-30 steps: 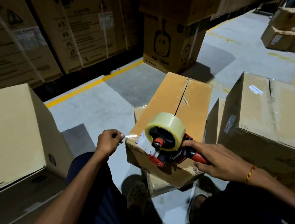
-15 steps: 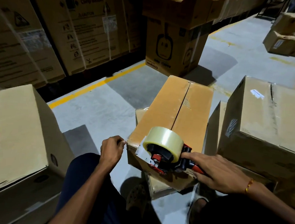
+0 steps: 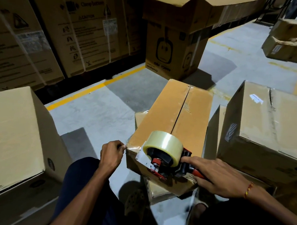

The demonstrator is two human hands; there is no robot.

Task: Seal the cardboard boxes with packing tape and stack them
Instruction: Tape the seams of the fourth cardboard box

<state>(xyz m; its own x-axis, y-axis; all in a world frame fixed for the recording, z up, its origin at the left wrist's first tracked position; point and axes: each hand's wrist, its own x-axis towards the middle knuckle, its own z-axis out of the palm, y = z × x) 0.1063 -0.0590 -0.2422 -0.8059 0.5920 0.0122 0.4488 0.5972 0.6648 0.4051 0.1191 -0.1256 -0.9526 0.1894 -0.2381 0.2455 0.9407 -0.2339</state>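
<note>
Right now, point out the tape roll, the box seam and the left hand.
tape roll (image 3: 165,142), head view, outer curved face.
box seam (image 3: 181,111), head view, middle of the slit.
left hand (image 3: 111,153), head view, back of hand.

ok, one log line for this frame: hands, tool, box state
left hand: pinches tape end at box corner | right hand: grips tape dispenser on near edge | centre seam: untaped

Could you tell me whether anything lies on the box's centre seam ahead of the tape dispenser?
Nothing visible does. The tape dispenser sits at the near edge of the box, and the seam beyond it runs bare to the far edge.
</note>
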